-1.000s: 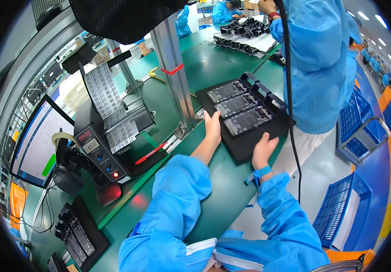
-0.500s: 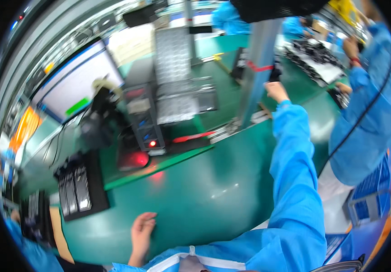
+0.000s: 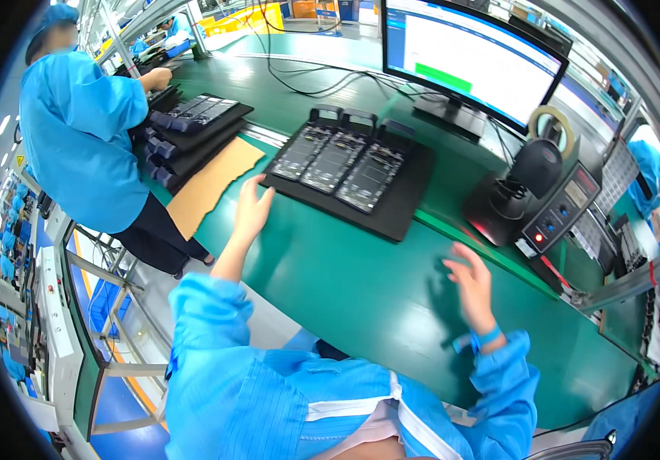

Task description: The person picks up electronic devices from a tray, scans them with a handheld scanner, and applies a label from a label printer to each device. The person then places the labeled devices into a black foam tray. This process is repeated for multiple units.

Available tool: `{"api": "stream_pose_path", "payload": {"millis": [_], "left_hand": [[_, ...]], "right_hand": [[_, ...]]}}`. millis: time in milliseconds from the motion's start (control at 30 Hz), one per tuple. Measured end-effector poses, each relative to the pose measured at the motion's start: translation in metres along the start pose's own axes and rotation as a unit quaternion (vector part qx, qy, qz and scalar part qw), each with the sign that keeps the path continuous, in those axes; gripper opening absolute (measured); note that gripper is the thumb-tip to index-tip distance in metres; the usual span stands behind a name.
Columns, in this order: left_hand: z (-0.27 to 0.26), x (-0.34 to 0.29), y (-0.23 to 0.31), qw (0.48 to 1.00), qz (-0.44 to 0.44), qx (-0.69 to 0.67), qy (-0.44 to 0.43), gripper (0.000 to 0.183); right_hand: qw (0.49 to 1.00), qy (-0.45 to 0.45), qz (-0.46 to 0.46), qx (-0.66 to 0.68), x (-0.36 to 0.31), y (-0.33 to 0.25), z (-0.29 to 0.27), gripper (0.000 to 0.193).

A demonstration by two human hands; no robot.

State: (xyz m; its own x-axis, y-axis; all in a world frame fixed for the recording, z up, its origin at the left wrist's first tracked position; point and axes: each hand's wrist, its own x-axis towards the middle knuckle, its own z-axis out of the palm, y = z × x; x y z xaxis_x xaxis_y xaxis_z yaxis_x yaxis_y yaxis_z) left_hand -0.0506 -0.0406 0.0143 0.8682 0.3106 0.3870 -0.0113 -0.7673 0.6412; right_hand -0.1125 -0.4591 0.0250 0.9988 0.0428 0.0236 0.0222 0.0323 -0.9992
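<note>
A black foam tray (image 3: 412, 188) lies on the green tabletop, holding three flat phone-like electronic assemblies (image 3: 335, 162) with dark clips at their far ends. At the tray's near left corner is my left hand (image 3: 250, 212), thumb and fingers apart. Its fingertips come right up to the tray's edge; whether they touch it I cannot tell. Over bare tabletop to the right of the tray hovers my right hand (image 3: 471, 285), fingers spread and slightly curled, holding nothing. A blue band (image 3: 488, 336) circles that wrist.
A monitor (image 3: 483, 65) stands behind the tray. Right of it are a black stand scanner (image 3: 533, 170), a tape roll (image 3: 552, 126) and a control box (image 3: 563, 211) with a red light. At left, brown cardboard (image 3: 215, 184) lies beside stacked trays (image 3: 180, 157), where a co-worker (image 3: 81, 130) stands.
My view has swung left. My right hand has come back from the metal post to over the near tabletop. My left hand has moved to the tray's corner.
</note>
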Motion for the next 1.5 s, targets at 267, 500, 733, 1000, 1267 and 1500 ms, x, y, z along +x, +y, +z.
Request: {"api": "stream_pose_path", "payload": {"millis": [267,500,733,1000,1267,1500], "left_hand": [[0.065,0.077,-0.046,0.987,-0.109,-0.120,0.005,0.051],[-0.018,-0.065,0.002,0.964,-0.114,-0.212,-0.112,0.045],[-0.013,-0.189,0.098,0.856,-0.190,-0.391,-0.278,0.044],[0.018,-0.151,0.102,0.877,0.014,-0.229,-0.422,0.052],[0.058,-0.122,0.115,0.861,0.222,-0.081,-0.451,0.067],[0.061,-0.134,0.126,0.857,0.243,-0.058,-0.451,0.073]], "right_hand": [[0.982,0.112,0.052,-0.141,0.095,0.047,0.072,0.038],[0.983,0.093,0.100,-0.124,-0.079,0.022,0.031,0.028],[0.912,0.193,0.093,-0.350,-0.172,0.001,-0.075,0.021],[0.739,0.221,0.031,-0.636,-0.174,-0.019,-0.101,0.019],[0.814,0.267,-0.050,-0.514,-0.117,-0.046,-0.106,0.023],[0.850,0.394,-0.065,-0.342,-0.040,-0.048,-0.179,0.025]]}}
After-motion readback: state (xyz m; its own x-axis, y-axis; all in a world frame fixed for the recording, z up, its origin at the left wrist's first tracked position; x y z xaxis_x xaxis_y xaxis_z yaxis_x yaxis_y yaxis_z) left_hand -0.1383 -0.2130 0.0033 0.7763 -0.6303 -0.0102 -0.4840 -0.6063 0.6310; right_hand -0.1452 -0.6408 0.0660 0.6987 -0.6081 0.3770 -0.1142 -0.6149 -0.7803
